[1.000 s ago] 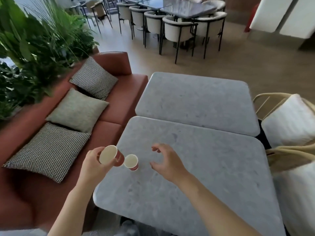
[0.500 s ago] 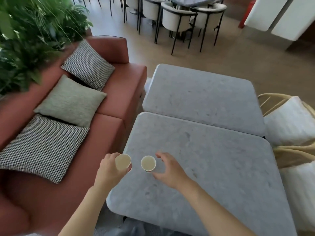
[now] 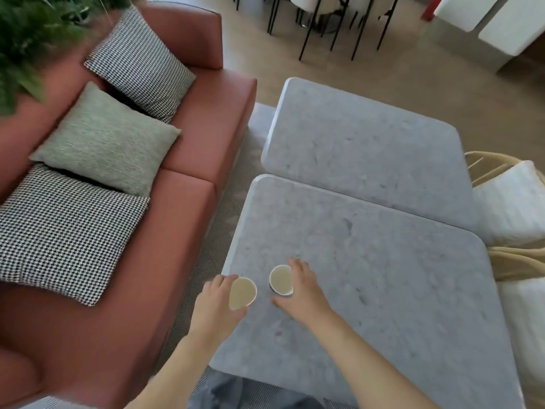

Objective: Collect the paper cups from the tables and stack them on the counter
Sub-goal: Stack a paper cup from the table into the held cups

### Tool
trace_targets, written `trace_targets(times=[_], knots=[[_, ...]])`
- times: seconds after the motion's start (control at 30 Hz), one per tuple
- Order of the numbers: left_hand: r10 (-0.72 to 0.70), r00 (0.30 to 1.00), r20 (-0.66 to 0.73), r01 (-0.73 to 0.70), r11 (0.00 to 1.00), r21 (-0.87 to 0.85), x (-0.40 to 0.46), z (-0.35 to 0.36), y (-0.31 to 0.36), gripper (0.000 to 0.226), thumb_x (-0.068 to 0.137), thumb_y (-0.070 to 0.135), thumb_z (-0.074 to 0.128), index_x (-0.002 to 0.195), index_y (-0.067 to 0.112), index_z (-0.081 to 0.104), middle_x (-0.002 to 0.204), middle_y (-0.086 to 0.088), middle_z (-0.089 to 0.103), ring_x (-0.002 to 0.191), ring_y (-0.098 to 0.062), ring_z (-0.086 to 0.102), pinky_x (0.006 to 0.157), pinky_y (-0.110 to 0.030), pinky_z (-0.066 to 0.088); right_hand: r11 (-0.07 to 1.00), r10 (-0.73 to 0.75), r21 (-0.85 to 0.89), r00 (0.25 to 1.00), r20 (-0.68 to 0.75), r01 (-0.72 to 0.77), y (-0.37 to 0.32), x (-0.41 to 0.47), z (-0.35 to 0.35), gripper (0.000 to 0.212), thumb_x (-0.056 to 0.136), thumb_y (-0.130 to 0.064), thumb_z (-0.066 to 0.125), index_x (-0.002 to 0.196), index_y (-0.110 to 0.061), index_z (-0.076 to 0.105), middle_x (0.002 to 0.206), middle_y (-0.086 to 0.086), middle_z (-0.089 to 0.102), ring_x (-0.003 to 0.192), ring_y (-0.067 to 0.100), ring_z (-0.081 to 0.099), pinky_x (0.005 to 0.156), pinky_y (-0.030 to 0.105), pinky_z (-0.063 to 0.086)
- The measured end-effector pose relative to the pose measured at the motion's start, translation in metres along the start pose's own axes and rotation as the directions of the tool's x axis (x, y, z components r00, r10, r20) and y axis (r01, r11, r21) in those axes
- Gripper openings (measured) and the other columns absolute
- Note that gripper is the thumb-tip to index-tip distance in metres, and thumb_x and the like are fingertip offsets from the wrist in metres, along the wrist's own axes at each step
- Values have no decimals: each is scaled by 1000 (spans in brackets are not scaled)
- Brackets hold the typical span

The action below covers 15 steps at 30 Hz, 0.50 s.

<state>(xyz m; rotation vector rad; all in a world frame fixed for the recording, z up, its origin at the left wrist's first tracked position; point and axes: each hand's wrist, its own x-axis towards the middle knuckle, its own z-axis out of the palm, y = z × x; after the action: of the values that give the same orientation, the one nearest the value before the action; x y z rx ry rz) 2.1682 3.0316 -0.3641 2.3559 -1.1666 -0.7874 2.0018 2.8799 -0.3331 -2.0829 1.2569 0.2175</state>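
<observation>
Two paper cups show their open mouths near the left edge of the near grey marble table (image 3: 383,290). My left hand (image 3: 215,302) grips one paper cup (image 3: 242,293) upright just over the table's left edge. The second paper cup (image 3: 280,280) stands on the table a little to the right. My right hand (image 3: 303,290) curls round this cup from the right, fingers above it and thumb below; whether it grips tightly I cannot tell.
A second grey table (image 3: 362,149) abuts the near one on the far side. A rust-red sofa (image 3: 188,202) with three cushions runs along the left. Wicker chairs with white cushions (image 3: 513,202) stand at the right. Dining chairs and a plant lie beyond.
The left hand has turned its cup from tilted to upright. My right hand has moved left and closed in round the standing cup. The view has tipped further down.
</observation>
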Motion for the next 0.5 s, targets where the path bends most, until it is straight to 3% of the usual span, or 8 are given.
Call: trace_targets(times=[0.13,0.33,0.5], knots=[[24,1000,0,-24,999,-35,1,8,-5,71,80,43,88,143,27,60,132,11,59,117,-22,57,95,-39,50,999,51,-10,999,-12,-51,4,11,15,109,82,-45,84,165,-21,18,167,2,22,150,27,32,116,44,40],[39,999,-23,-40,996,-79,-2,12,-7,70,77,39,93,140,27,65,130,15,61,110,-19,60,92,-38,52,998,59,9,996,-64,-59,12,16,30,95,86,-38,83,162,-17,29,159,3,38,144,25,41,111,39,42],[14,1000,-17,-15,994,-111,-1,10,1,70,77,31,94,140,24,65,130,15,60,116,-17,60,96,-36,51,996,62,69,994,-86,-56,23,13,26,86,87,-30,80,159,-16,36,153,4,45,139,26,47,105,36,44]])
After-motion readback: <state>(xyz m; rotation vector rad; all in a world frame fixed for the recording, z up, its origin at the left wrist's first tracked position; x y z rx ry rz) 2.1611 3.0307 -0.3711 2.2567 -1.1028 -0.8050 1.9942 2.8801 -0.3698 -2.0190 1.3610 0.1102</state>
